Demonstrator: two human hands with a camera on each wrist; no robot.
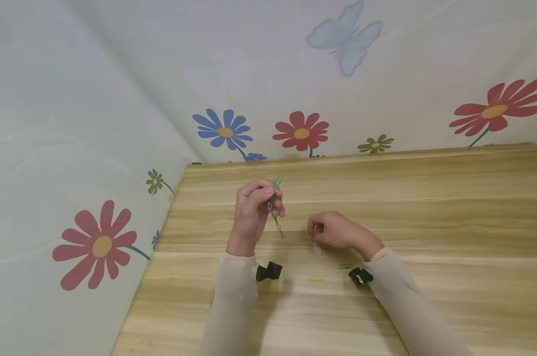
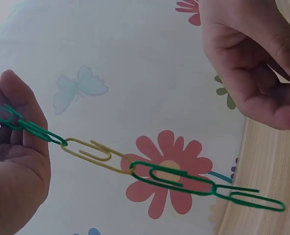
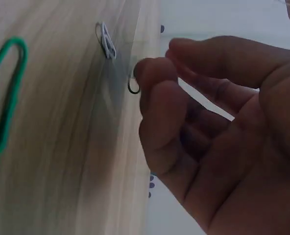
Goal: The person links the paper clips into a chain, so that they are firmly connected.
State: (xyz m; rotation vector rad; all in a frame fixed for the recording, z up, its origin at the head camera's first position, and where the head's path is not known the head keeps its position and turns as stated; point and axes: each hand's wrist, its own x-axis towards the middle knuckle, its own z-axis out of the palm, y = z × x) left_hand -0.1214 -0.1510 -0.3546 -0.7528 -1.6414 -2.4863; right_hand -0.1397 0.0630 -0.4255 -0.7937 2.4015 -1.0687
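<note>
My left hand [image 1: 252, 210] is raised over the wooden table, pinching a chain of linked green and yellow paper clips [image 2: 167, 178]. The chain hangs from the fingers, and its upper end is partly hidden by them. Low over the table, my right hand [image 1: 339, 230] has its fingers curled, with thumb and fingertips close together. A dark wire loop of a paper clip [image 3: 132, 88] pokes out beside those fingertips; the rest is hidden. Just below that hand lies a white paper clip [image 3: 107, 41]. Nearer me on the table are a green paper clip [image 1: 345, 266] and a yellow paper clip [image 1: 316, 279].
The wooden table [image 1: 406, 198] meets a pale wall covering [image 1: 259, 64] printed with flowers and a butterfly, at the back and left. Black wrist mounts [image 1: 269, 271] stick out from both sleeves, close above the loose clips on the right.
</note>
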